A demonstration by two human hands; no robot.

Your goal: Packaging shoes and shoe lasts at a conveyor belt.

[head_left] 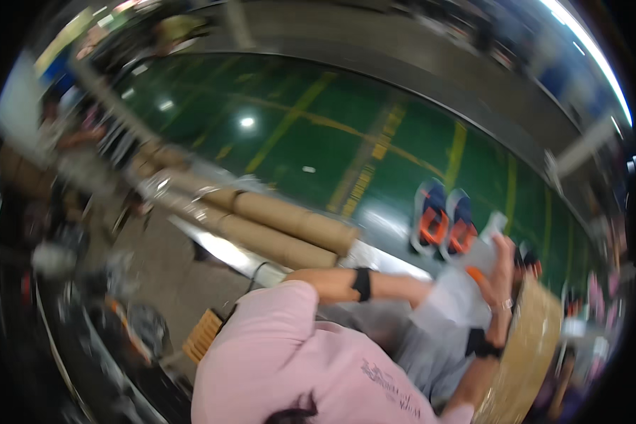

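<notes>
The picture is blurred and tilted. My right hand (502, 267) is raised and closed on a whitish sheet (451, 293), with a small orange thing (476, 274) at its fingers. My right forearm, with a black wristband, lies against a big tan roll wrapped in clear film (531, 346). My left arm, also with a black wristband, reaches across to the same sheet. My left hand (422, 289) ends at the sheet's edge, and its fingers are too blurred to read. Below them are my grey trousers and my blue and orange shoes (445, 220).
Long cardboard tubes (290, 227) lie side by side on a low shiny surface (226, 251) to my left. A green floor with yellow lines (318, 134) stretches beyond. A small wooden slatted piece (203, 333) and dark clutter (120, 318) sit at lower left.
</notes>
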